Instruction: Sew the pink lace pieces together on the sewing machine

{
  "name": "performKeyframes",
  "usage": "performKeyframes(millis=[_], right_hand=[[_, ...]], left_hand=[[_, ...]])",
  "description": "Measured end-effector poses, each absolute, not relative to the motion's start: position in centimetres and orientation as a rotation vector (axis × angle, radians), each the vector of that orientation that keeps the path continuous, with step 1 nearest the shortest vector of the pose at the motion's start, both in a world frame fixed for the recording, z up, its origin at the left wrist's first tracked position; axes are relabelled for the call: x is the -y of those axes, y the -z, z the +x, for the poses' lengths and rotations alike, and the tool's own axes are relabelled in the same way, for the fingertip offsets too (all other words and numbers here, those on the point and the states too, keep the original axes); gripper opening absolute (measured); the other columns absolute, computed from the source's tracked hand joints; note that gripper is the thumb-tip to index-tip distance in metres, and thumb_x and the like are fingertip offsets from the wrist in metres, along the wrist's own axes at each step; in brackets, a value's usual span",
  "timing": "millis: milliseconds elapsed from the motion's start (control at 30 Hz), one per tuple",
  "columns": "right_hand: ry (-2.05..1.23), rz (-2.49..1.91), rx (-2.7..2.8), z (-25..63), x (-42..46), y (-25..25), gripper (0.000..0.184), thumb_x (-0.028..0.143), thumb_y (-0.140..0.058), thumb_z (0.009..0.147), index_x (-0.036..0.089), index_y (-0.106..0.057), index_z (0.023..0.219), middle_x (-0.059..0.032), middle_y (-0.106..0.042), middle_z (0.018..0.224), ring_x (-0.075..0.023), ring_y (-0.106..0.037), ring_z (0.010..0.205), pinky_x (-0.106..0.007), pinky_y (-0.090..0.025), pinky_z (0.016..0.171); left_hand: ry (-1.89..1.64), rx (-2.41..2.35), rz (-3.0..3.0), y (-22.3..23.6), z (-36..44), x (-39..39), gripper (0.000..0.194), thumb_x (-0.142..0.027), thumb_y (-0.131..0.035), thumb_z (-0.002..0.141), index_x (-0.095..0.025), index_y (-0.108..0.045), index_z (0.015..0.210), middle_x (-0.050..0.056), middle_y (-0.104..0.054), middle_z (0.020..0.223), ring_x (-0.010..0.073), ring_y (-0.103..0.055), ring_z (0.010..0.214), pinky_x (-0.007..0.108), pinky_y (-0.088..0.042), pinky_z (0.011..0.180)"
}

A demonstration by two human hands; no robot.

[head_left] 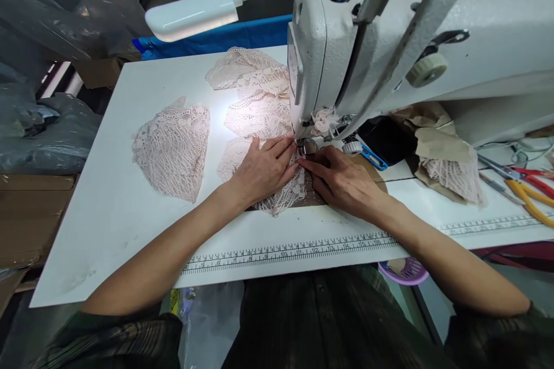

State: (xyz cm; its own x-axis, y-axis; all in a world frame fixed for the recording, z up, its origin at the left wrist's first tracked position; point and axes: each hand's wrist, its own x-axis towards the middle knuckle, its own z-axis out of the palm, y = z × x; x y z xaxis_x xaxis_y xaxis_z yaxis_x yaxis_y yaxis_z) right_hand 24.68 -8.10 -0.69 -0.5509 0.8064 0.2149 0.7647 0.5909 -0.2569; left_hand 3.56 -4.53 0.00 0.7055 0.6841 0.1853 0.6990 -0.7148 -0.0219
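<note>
Pale pink lace fabric point(280, 202) lies under the needle end of a white sewing machine point(311, 52). My left hand point(265, 168) rests flat on this lace, fingers stretched toward the presser foot point(306, 147). On the other side of the foot, my right hand point(341, 179) has its thumb and forefinger pinched at the lace edge, close to my left fingertips. More lace pieces point(259, 112) run in a row behind my left hand. A separate stack of lace point(173, 150) lies further left on the white table point(108, 207).
A lamp point(194, 14) on a bendable arm shines over the lace. Right of my right hand are a blue thread snipper point(373, 157), a black object point(385, 138), wrapped lace point(452, 170) and yellow-handled scissors point(528, 196). A ruler strip point(285, 253) follows the table's front edge.
</note>
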Motion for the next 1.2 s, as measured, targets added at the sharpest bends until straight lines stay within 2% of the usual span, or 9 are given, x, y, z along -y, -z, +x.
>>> performKeyframes(millis=[200, 300, 367, 433, 567, 733, 900, 1033, 1200], right_hand=[[-0.229, -1.304, 2.482, 24.8, 8.1, 0.8, 0.041, 0.024, -0.041, 0.097, 0.018, -0.058, 0.133, -0.0175, -0.055, 0.115, -0.0279, -0.058, 0.100, -0.039, -0.053, 0.079], [-0.353, -1.337, 2.443, 25.6, 7.4, 0.2, 0.043, 0.027, -0.043, 0.095, 0.017, -0.056, 0.135, -0.0164, -0.056, 0.114, -0.0217, -0.061, 0.081, -0.036, -0.051, 0.074], [-0.505, -1.364, 2.408, 26.3, 6.6, -0.4, 0.041, 0.028, -0.045, 0.093, 0.016, -0.058, 0.130, -0.0135, -0.060, 0.104, -0.0181, -0.058, 0.069, -0.033, -0.049, 0.068], [-0.678, -1.389, 2.330, 26.9, 5.7, -0.8, 0.034, 0.028, -0.048, 0.091, 0.015, -0.064, 0.117, -0.0091, -0.063, 0.089, -0.0175, -0.056, 0.066, -0.031, -0.047, 0.065], [-0.874, -1.511, 2.031, 27.2, 4.6, -0.3, 0.023, 0.028, -0.048, 0.086, 0.014, -0.066, 0.094, -0.0015, -0.059, 0.065, -0.0161, -0.053, 0.060, -0.027, -0.041, 0.057], [-0.680, -1.483, 2.020, 26.8, 5.2, 0.7, 0.019, 0.025, -0.048, 0.081, 0.016, -0.065, 0.081, -0.0009, -0.057, 0.065, -0.0149, -0.049, 0.058, -0.028, -0.038, 0.057], [-0.597, -1.474, 2.048, 26.6, 5.6, 0.7, 0.022, 0.024, -0.047, 0.082, 0.015, -0.068, 0.086, -0.0020, -0.059, 0.065, -0.0152, -0.049, 0.058, -0.028, -0.038, 0.056], [-0.566, -1.441, 2.040, 26.6, 5.6, 0.8, 0.022, 0.023, -0.047, 0.082, 0.016, -0.068, 0.086, -0.0017, -0.059, 0.066, -0.0143, -0.048, 0.056, -0.027, -0.038, 0.056], [-0.473, -1.341, 2.092, 26.7, 5.9, 1.0, 0.028, 0.020, -0.046, 0.086, 0.016, -0.071, 0.097, -0.0024, -0.060, 0.070, -0.0151, -0.052, 0.063, -0.027, -0.040, 0.061]], left_hand=[[0.241, 1.294, -2.718, 0.3, 4.5, 5.3, 0.045, -0.033, -0.032, 0.103, -0.007, -0.052, 0.132, 0.019, -0.060, 0.129, 0.0303, -0.055, 0.113, 0.046, -0.042, 0.090], [0.298, 1.321, -2.687, 0.6, 4.5, 5.4, 0.043, -0.033, -0.034, 0.102, -0.007, -0.053, 0.131, 0.018, -0.061, 0.127, 0.0300, -0.056, 0.111, 0.047, -0.042, 0.091], [0.395, 1.302, -2.676, 0.6, 4.1, 5.3, 0.041, -0.034, -0.038, 0.101, -0.008, -0.055, 0.128, 0.019, -0.061, 0.126, 0.0294, -0.057, 0.107, 0.046, -0.044, 0.088], [0.536, 1.232, -2.673, 0.4, 3.5, 5.1, 0.037, -0.033, -0.043, 0.099, -0.009, -0.058, 0.122, 0.019, -0.062, 0.121, 0.0287, -0.058, 0.104, 0.045, -0.046, 0.085], [0.747, 0.852, -2.898, -0.1, 2.4, 5.0, 0.024, -0.028, -0.051, 0.095, -0.012, -0.064, 0.106, 0.012, -0.068, 0.104, 0.0223, -0.063, 0.094, 0.038, -0.051, 0.078], [0.655, 0.659, -3.134, 0.0, 2.4, 5.6, 0.020, -0.026, -0.052, 0.095, -0.014, -0.068, 0.096, 0.009, -0.070, 0.100, 0.0177, -0.065, 0.088, 0.035, -0.053, 0.078], [0.639, 0.742, -3.117, 0.3, 2.6, 5.8, 0.021, -0.022, -0.049, 0.097, -0.015, -0.068, 0.092, 0.007, -0.072, 0.098, 0.0153, -0.067, 0.084, 0.033, -0.055, 0.076], [0.778, 0.766, -3.050, 0.1, 2.7, 5.8, 0.020, -0.020, -0.049, 0.098, -0.013, -0.066, 0.093, 0.008, -0.072, 0.094, 0.0145, -0.067, 0.084, 0.031, -0.057, 0.074], [0.904, 0.821, -2.948, -0.1, 3.0, 5.7, 0.019, -0.022, -0.049, 0.099, -0.014, -0.064, 0.092, 0.008, -0.072, 0.091, 0.0145, -0.068, 0.085, 0.031, -0.059, 0.074]])
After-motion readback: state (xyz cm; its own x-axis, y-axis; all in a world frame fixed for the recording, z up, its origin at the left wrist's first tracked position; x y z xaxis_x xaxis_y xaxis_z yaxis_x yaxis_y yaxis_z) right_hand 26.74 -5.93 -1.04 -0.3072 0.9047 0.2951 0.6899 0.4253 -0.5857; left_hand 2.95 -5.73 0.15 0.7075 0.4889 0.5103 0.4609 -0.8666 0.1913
